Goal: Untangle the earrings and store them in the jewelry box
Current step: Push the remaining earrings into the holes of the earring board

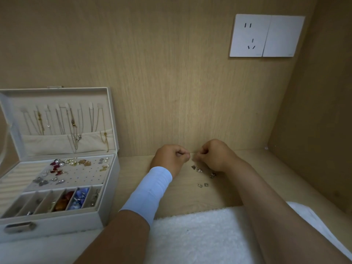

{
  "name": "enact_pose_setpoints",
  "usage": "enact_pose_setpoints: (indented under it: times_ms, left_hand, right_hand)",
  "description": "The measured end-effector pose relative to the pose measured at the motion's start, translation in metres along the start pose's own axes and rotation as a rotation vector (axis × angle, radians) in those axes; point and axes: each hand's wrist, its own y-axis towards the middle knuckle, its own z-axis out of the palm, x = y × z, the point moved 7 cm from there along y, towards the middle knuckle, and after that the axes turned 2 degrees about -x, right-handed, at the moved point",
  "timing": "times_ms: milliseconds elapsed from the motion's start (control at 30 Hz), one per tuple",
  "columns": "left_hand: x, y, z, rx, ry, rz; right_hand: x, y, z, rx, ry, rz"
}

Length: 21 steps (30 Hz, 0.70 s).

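My left hand (170, 158) and my right hand (214, 155) are held close together above the wooden shelf, fingers curled, each pinching one end of a thin silver earring (192, 155) between them. Small silver earrings (199, 170) hang or lie just below my right hand, and two more small pieces (202, 185) lie on the wood nearer me. The white jewelry box (106, 197) stands open at the left, with necklaces hung in its lid and several earrings on its peg tray and in its front compartments.
A white fluffy towel (200, 235) covers the near edge of the shelf under my forearms. Wooden walls close in the back and the right side. A white wall socket (266, 35) is mounted high on the back wall. My left wrist wears a white band.
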Motion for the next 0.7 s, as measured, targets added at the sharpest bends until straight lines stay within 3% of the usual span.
enact_pose_setpoints:
  times_ms: [200,333,567,700]
  left_hand:
    - [-0.015,-0.007,-0.027,-0.115,-0.119,-0.024]
    - [-0.022,-0.013,-0.063,-0.228,-0.062,-0.033]
    - [-0.025,-0.03,-0.122,-0.174,-0.04,0.083]
    - [-0.02,-0.042,-0.168,-0.256,-0.052,0.12]
  right_hand:
    - [0.036,-0.009,-0.013,-0.074,0.457,-0.068]
    - [0.065,-0.016,-0.013,-0.08,0.634,-0.086]
    - [0.135,-0.04,-0.012,-0.14,0.769,-0.183]
    - [0.179,-0.047,-0.006,-0.18,0.752,-0.263]
